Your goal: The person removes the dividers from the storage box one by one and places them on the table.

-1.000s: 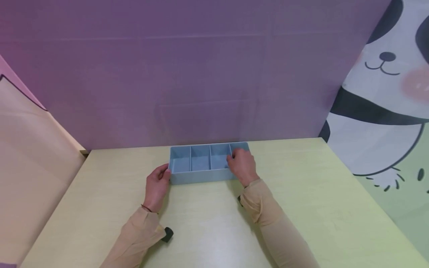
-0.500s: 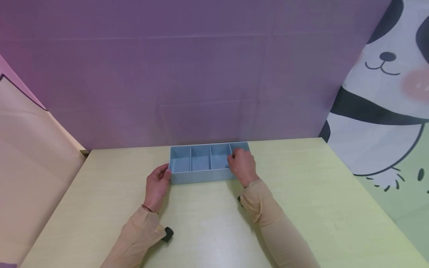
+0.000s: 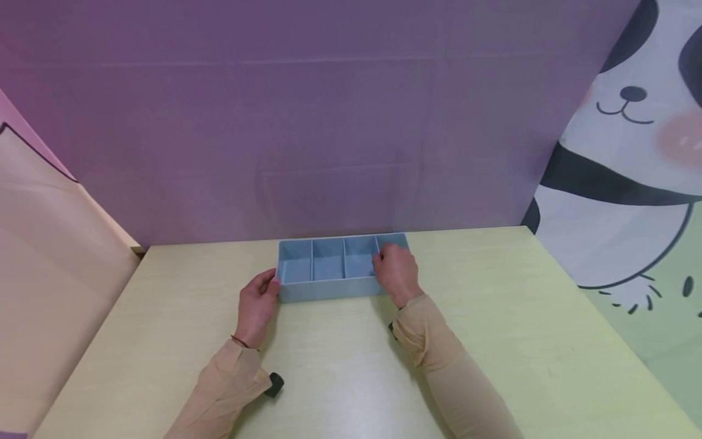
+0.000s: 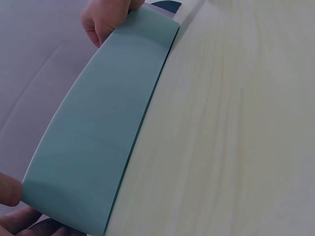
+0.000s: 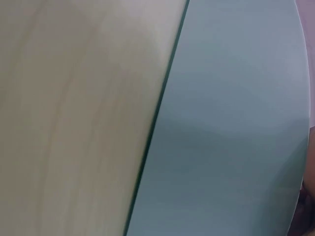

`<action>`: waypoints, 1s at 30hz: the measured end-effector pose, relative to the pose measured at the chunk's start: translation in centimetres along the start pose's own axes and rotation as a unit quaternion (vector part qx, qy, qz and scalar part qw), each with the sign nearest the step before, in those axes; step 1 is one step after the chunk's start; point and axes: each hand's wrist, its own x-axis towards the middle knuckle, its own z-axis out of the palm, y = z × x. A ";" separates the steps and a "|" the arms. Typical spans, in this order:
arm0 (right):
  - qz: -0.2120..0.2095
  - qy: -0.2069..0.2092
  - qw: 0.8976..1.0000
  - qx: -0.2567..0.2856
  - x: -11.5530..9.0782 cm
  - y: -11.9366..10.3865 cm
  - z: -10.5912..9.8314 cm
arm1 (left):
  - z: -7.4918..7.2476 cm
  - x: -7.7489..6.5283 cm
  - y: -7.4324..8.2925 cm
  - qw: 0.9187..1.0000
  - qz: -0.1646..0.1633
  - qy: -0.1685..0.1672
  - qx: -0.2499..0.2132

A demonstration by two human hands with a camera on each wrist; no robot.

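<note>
A blue compartment box [image 3: 329, 290] with a row of open-topped sections stands at the table's back edge. At its left end, my left hand [image 3: 256, 308] holds the box, with thumb and fingers against the end wall. The left wrist view shows that thumb [image 4: 10, 190] at the rim and the other fingers lower down at the corner. My right hand [image 3: 397, 274] reaches over the front wall into the rightmost section, fingers bent downward. Its fingertips are hidden, and I cannot tell what they hold. The right wrist view shows mostly the box's front wall [image 5: 226, 118].
A pale wooden table [image 3: 329, 366] lies under both arms. Close behind the box rises a purple backdrop [image 3: 329, 134]. A panda-printed cloth [image 3: 631, 152] hangs at the right. Black wrist devices show at the left cuff [image 3: 274, 385] and the right cuff [image 3: 392, 330].
</note>
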 end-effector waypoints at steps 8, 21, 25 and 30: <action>-0.011 0.016 1.000 -0.007 0.0 0.0 0.1 | 0.4 1.6 -2.7 0.999 0.039 0.021 0.018; -0.024 0.041 0.999 -0.003 0.0 0.2 0.1 | 0.1 -0.1 -0.1 1.000 0.012 0.015 -0.001; -0.025 0.046 0.999 -0.003 0.0 0.1 0.1 | 0.1 -0.1 0.0 1.000 0.006 0.017 0.000; -0.035 0.047 0.998 0.007 -0.2 0.1 0.0 | 0.1 0.0 -0.2 1.000 0.011 0.013 -0.007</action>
